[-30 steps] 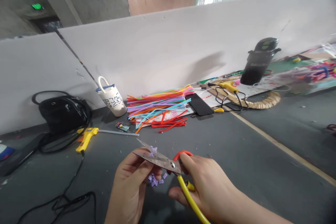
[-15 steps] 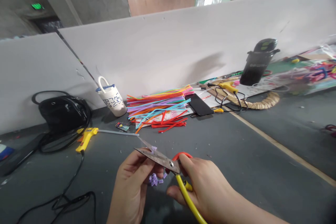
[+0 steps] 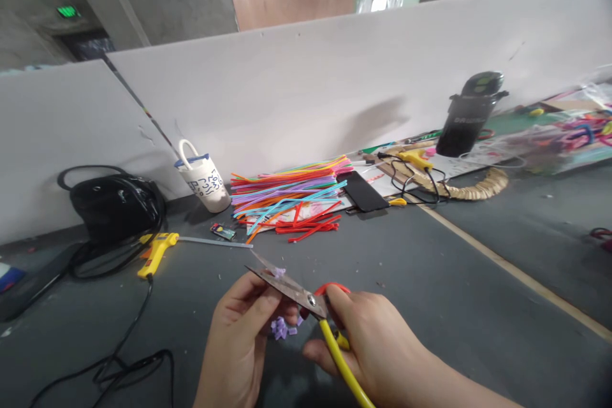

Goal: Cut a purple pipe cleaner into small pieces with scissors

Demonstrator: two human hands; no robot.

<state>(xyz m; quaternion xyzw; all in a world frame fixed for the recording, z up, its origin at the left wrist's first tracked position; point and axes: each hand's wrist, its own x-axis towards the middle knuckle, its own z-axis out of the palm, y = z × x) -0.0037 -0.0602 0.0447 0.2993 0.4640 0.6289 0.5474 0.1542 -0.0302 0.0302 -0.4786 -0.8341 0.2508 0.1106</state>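
Observation:
My right hand point(image 3: 373, 331) is wrapped round a pair of scissors point(image 3: 296, 293) with one yellow handle and one red. The blades are parted and point up to the left. A purple pipe cleaner point(image 3: 280, 273) shows as a short fuzzy end between them. Behind the lower blade, my left hand point(image 3: 246, 325) is pinched on it; most of its length is hidden by fingers and blade. Several small cut purple pieces point(image 3: 282, 327) lie on the dark table point(image 3: 411, 261) just below the blades.
Bundles of coloured pipe cleaners point(image 3: 287, 188) lie ahead, beside a phone point(image 3: 363, 191). A yellow glue gun point(image 3: 159, 254) with a trailing cord is at left, near a white cup point(image 3: 205, 185) and black bag point(image 3: 112, 204). A black bottle point(image 3: 468, 118) stands back right.
The scissors and my right hand have shifted very slightly left. Both hands keep their grip, and the purple pieces stay where they were.

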